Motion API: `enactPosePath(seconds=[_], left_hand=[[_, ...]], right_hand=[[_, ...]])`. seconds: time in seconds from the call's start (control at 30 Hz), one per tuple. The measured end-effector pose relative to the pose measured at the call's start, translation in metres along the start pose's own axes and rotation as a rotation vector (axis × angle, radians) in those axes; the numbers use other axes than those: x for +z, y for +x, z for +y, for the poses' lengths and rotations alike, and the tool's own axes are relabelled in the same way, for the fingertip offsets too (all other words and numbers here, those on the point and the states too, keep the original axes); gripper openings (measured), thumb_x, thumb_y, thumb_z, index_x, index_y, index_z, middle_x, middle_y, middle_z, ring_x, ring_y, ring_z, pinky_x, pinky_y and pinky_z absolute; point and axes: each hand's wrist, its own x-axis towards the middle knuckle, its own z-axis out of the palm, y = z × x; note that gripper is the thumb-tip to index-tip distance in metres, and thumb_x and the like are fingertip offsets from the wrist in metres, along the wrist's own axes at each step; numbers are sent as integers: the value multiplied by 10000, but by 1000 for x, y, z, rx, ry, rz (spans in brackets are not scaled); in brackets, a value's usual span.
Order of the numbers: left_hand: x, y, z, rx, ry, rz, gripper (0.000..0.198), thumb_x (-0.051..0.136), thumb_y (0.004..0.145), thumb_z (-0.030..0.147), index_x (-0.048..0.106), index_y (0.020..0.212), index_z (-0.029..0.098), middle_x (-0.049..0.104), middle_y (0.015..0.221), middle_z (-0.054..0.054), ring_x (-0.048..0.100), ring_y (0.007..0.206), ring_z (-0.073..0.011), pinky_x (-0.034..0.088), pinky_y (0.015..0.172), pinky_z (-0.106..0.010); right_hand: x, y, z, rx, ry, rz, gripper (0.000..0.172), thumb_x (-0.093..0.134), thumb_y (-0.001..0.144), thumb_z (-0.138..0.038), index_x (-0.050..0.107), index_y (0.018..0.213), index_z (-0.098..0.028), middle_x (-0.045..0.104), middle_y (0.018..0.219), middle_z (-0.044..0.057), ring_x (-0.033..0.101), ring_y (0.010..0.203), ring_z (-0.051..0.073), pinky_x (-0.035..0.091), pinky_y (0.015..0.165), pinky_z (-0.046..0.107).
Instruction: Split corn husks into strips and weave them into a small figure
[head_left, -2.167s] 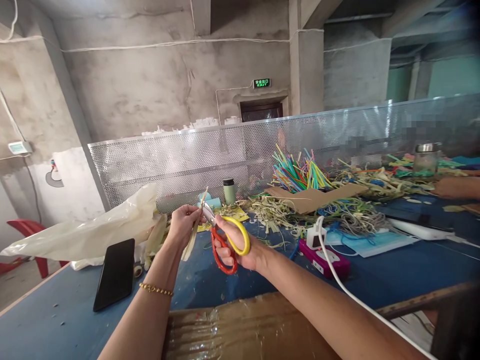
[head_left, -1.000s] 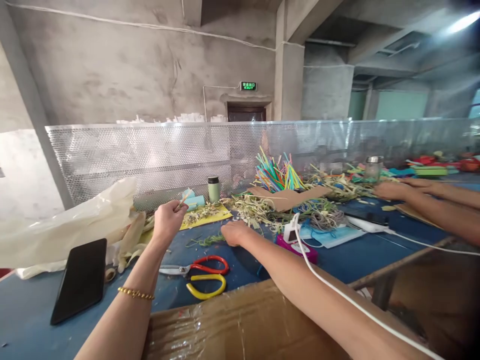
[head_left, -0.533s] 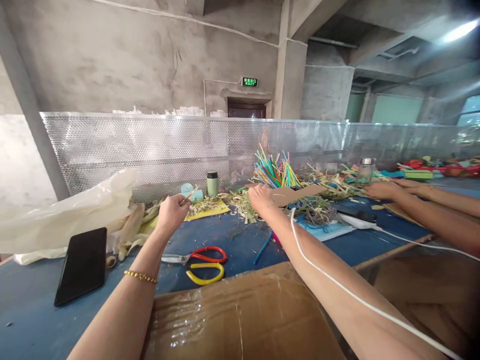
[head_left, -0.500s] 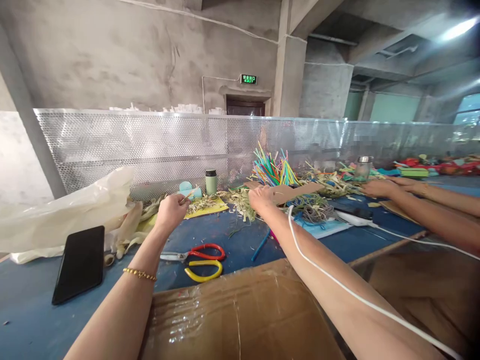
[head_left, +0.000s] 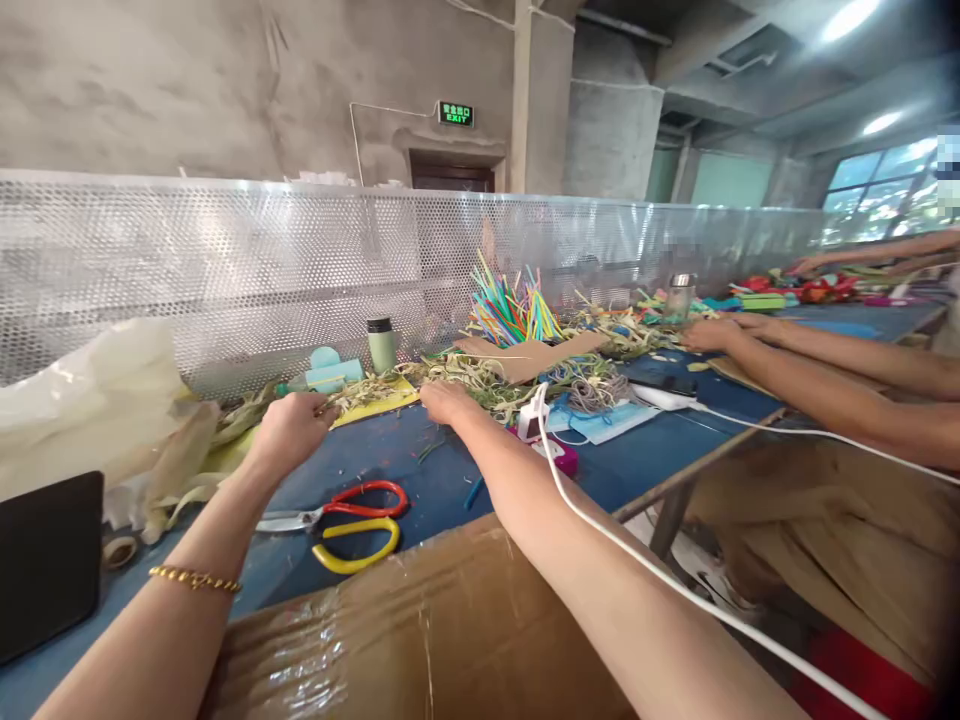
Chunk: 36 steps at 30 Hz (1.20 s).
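Observation:
My left hand [head_left: 291,428] is curled into a loose fist above the blue table [head_left: 645,450], pinching a thin pale strip whose tip pokes out toward the yellow mat [head_left: 375,402]. My right hand [head_left: 445,400] reaches to the edge of the heap of pale and green strips [head_left: 487,378], fingers bent down into it; what they grip is hidden. The scissors with one red and one yellow handle [head_left: 341,515] lie flat on the table between my forearms, touched by neither hand.
A cardboard box [head_left: 420,640] sits at the near edge. A black phone [head_left: 45,560] and a cream plastic bag [head_left: 90,400] lie left. A perforated metal screen [head_left: 225,270] backs the table. Coloured straws [head_left: 510,305], a green flask [head_left: 381,345], a white cable [head_left: 600,520] and another person's arms [head_left: 810,365] are at right.
My right hand set the scissors down on the table and reached out to the strip heap. My left hand kept its strip and sank a little. The view swung to the right.

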Motion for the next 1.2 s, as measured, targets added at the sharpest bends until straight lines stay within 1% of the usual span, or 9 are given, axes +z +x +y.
enactPosePath(seconds=[0.3,0.47,0.6,0.7,0.8,0.9,1.0,1.07,1.2], left_hand=[[-5,-9,16,-12,-59,-88,285,500,748,403,435,542,217,396,459,14,390,497,-153,259,530,-252],[-3,-9,12,-26,-62,-134,291,499,750,426,488,560,205,448,475,9,430,520,-156,270,524,-248],[3,-5,9,-18,-72,-175,283,521,736,446,634,696,190,546,538,-1,495,563,-174,300,541,-251],[3,-5,15,13,-42,-183,278,532,741,406,681,778,175,624,625,-26,551,620,-193,328,570,-258],[0,-8,25,36,3,-190,239,511,774,326,687,828,174,677,730,-55,589,673,-197,348,597,-257],[1,-11,30,43,61,-140,206,497,799,289,673,809,183,684,753,-68,600,689,-197,344,598,-259],[6,-12,29,51,93,-131,193,491,810,261,667,821,183,678,733,-75,599,689,-205,329,592,-270],[8,-12,27,86,80,-135,183,489,803,226,667,812,186,677,738,-73,598,698,-200,324,598,-268],[7,-12,30,127,-20,-114,187,506,814,275,662,774,180,658,708,-61,572,667,-186,332,600,-259]], right_hand=[[17,2,-41,-55,-110,57,208,662,720,-61,740,890,-152,733,959,144,682,926,270,530,788,420],[7,4,-3,155,-70,227,351,462,871,-62,653,1164,-94,625,1188,243,617,1093,276,497,858,404],[5,6,26,280,4,206,373,505,844,-98,634,1194,-93,562,1270,248,621,1074,283,494,831,362],[0,7,23,229,68,308,335,466,871,-127,649,1151,-122,627,1176,198,610,1079,258,459,844,326],[-8,7,11,135,256,453,252,489,894,-254,694,924,-110,694,961,168,644,935,235,440,778,291],[-13,7,2,-12,565,437,360,490,906,-382,660,739,-112,693,789,127,640,758,182,425,643,239],[-12,6,-9,-220,973,277,466,384,948,-493,648,872,-117,698,815,94,629,606,127,426,544,212],[-10,4,-19,-349,1029,169,453,516,870,-558,642,819,-125,687,761,68,617,555,118,427,510,203],[-4,1,-37,-382,997,269,310,676,793,-378,578,622,-140,558,493,-18,538,424,89,385,447,180]])
